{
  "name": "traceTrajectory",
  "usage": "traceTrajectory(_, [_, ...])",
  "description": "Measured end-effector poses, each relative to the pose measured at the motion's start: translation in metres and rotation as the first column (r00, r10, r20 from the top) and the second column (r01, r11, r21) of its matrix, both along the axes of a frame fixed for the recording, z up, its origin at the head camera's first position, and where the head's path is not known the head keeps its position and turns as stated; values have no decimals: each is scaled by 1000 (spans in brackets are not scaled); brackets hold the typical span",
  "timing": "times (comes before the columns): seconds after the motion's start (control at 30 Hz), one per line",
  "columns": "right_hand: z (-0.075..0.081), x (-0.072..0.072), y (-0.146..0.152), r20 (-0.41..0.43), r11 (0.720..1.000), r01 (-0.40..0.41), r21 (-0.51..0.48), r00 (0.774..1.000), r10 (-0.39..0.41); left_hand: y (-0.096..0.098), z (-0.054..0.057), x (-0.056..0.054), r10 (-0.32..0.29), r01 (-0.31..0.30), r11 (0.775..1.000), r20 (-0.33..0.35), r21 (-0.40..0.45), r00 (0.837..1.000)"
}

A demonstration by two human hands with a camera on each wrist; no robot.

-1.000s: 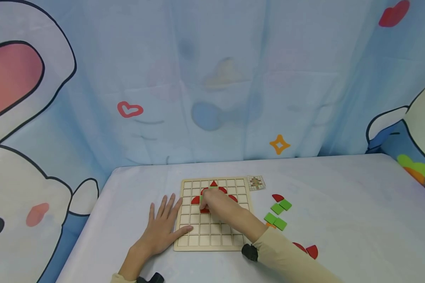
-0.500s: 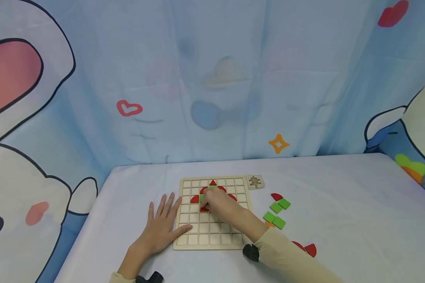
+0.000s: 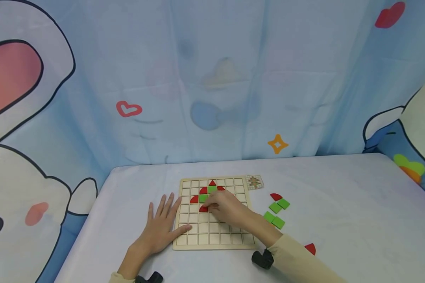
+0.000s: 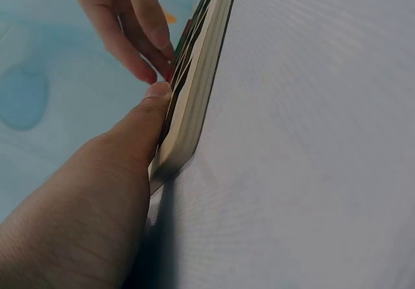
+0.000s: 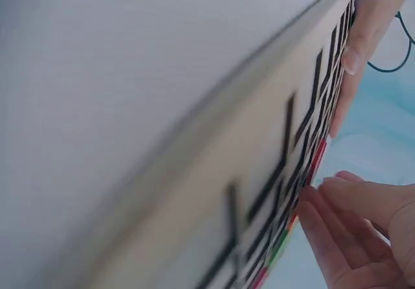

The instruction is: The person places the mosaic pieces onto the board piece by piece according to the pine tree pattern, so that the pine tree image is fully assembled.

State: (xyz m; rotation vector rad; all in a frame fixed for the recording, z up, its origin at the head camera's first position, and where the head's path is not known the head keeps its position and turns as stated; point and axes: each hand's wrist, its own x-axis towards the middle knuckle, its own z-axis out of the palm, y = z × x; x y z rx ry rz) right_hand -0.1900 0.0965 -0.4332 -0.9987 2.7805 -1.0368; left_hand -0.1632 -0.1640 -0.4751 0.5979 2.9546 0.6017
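A wooden grid board [image 3: 194, 241] lies on the table. My left hand [image 3: 161, 232] rests flat at its left edge, fingers spread, its thumb [image 4: 146, 111] on the board. Over the middle of the grid is my right hand [image 3: 230, 210], fingertips bent down together beside a red piece [image 3: 203, 209]; whether they pinch anything is hidden. Higher on the grid sit a red triangle [image 3: 212, 183], rounded red pieces such as this quarter circle [image 3: 194, 199], and two visible green squares [image 3: 212, 190]. In the right wrist view, the fingertips touch the board near a green piece [image 5: 279, 247].
A small pattern card [image 3: 255, 182] touches the board's upper right corner. To the right lie a red rounded piece [image 3: 276, 197] and several loose green squares [image 3: 278, 222], with a red wedge [image 3: 310, 248] nearer the front. A printed curtain [image 3: 219, 118] hangs behind the table.
My right hand has shifted slightly right, uncovering a green square and more of the lower red piece. Its forearm now hides one loose red piece and most of the orange one. The left hand stays put.
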Motion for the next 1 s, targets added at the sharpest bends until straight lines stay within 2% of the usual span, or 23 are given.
traceTrajectory(0.33, [7,18,48,39,996,71,-47,997,-69,-1,-1,0,9,-9,1000,22,-1,1000])
traceTrajectory(0.53, [19,33,84,50,988,153,-8,987,-152,1,1,1,5,-5,1000,23,-3,1000])
traceTrajectory(0.63, [22,42,100,81,978,208,27,974,-210,1,1,1,5,-5,1000,17,5,1000])
traceTrajectory(0.8, [18,53,123,84,961,265,76,959,-271,0,-2,0,4,-4,1000,7,14,1000])
traceTrajectory(1.0, [8,59,141,103,949,295,110,946,-306,-2,-14,-3,8,-6,999,-45,38,999])
